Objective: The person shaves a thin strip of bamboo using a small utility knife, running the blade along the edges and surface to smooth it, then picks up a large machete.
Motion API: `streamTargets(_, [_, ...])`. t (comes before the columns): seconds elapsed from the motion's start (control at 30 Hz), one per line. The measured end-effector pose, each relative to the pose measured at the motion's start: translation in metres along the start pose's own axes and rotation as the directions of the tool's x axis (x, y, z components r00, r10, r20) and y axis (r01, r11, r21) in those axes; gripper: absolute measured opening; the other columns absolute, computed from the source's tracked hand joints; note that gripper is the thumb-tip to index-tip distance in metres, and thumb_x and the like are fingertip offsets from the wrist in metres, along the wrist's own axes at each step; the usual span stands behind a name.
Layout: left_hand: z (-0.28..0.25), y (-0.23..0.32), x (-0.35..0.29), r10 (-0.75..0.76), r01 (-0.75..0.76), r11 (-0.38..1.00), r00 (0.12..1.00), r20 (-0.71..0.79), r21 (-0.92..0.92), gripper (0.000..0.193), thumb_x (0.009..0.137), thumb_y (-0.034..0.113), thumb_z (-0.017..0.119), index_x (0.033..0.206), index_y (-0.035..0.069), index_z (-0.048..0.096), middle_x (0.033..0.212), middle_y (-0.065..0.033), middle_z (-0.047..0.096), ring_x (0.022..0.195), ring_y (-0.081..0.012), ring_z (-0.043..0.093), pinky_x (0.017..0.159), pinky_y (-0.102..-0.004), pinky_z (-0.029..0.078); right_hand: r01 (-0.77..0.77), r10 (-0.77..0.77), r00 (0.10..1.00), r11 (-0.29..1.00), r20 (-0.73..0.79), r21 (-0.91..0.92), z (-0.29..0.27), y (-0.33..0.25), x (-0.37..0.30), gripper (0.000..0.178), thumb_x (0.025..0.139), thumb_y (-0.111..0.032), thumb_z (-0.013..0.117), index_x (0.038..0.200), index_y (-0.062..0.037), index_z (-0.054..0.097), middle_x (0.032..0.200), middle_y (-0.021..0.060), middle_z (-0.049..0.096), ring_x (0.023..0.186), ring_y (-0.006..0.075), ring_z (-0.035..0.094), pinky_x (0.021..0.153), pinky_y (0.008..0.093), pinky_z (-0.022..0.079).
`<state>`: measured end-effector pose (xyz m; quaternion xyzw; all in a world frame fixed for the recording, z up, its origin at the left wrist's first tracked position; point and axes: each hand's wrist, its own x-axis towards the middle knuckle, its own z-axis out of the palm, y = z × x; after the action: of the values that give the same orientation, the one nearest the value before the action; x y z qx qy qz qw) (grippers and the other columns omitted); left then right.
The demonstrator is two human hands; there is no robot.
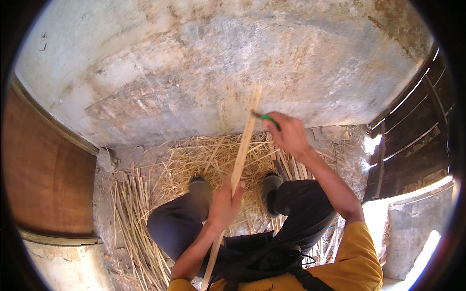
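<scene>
A long, flat, pale strip of bamboo or wood (245, 138) runs upward from near my lap toward the wall, leaning slightly right. My left hand (225, 203) is closed around its lower half, above my knees. Farther up, my right hand (287, 132) grips a small knife (271, 120) with a green handle. The knife's dark blade lies at the strip's right edge near the far end; whether it cuts in cannot be made out.
Curly pale shavings (194, 157) cover the floor around my boots. A pile of thin strips (133, 218) lies at the left, with more slats (291, 167) at the right. Beyond stands a stained plaster wall (218, 72); a brown wooden panel (48, 169) is on the left, dark boards (412, 136) on the right.
</scene>
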<state>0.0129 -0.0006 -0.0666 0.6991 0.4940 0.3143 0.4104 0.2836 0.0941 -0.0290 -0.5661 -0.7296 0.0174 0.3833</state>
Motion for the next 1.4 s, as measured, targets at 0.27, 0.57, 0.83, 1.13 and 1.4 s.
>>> streamTargets(0.27, [0.007,0.014,-0.003,0.008,-0.011,1.000,0.993,0.116,0.024,0.034,0.108,0.029,0.061,0.110,-0.004,0.058,0.064,-0.0217,0.058,0.057,-0.0415,0.063,0.054,-0.0490,0.043,-0.443,0.469,0.868,0.880,-0.164,0.171,-0.022,0.095,0.012,0.040,0.110,-0.040,0.055,0.102,-0.0044,0.071,0.070,0.0017,0.051,0.064,0.0121,0.043,0.060,0.0316,0.037])
streamTargets(0.57, [-0.006,0.008,0.010,-0.079,0.079,0.997,0.994,0.070,0.010,0.033,0.107,0.030,0.062,0.117,-0.001,0.057,0.063,-0.0217,0.061,0.057,-0.0430,0.064,0.053,-0.0510,0.044,-0.302,0.252,0.953,0.787,0.166,0.538,-0.009,0.031,0.004,0.024,0.102,-0.028,0.073,0.110,-0.0056,0.074,0.088,-0.0033,0.067,0.068,0.0018,0.048,0.061,0.0227,0.038])
streamTargets(0.83, [-0.003,0.010,0.011,-0.051,0.051,0.999,0.996,0.074,0.006,0.033,0.107,0.027,0.062,0.119,-0.002,0.056,0.062,-0.0226,0.060,0.057,-0.0437,0.064,0.053,-0.0510,0.044,-0.395,0.226,0.894,0.805,0.386,0.442,-0.006,-0.007,-0.001,0.020,0.096,-0.019,0.081,0.109,-0.0045,0.078,0.090,-0.0038,0.073,0.068,0.0000,0.052,0.060,0.0224,0.043])
streamTargets(1.13, [0.000,0.007,0.012,-0.037,0.036,0.999,0.996,0.083,0.017,0.034,0.107,0.027,0.062,0.122,-0.003,0.056,0.063,-0.0234,0.060,0.058,-0.0442,0.065,0.053,-0.0510,0.045,-0.390,0.258,0.911,0.791,0.321,0.472,0.004,0.000,-0.005,0.021,0.095,-0.025,0.081,0.108,-0.0075,0.079,0.081,-0.0020,0.072,0.062,0.0031,0.046,0.056,0.0259,0.040])
streamTargets(1.4, [0.002,0.003,0.010,-0.016,0.015,1.000,0.999,0.050,0.005,0.031,0.108,0.025,0.063,0.109,-0.005,0.056,0.060,-0.0174,0.057,0.048,-0.0292,0.058,0.048,-0.0414,0.039,-0.374,0.239,0.913,0.811,0.330,0.449,0.004,-0.007,-0.004,0.013,0.097,-0.014,0.078,0.103,-0.0022,0.076,0.077,-0.0045,0.066,0.066,0.0004,0.047,0.059,0.0229,0.042])
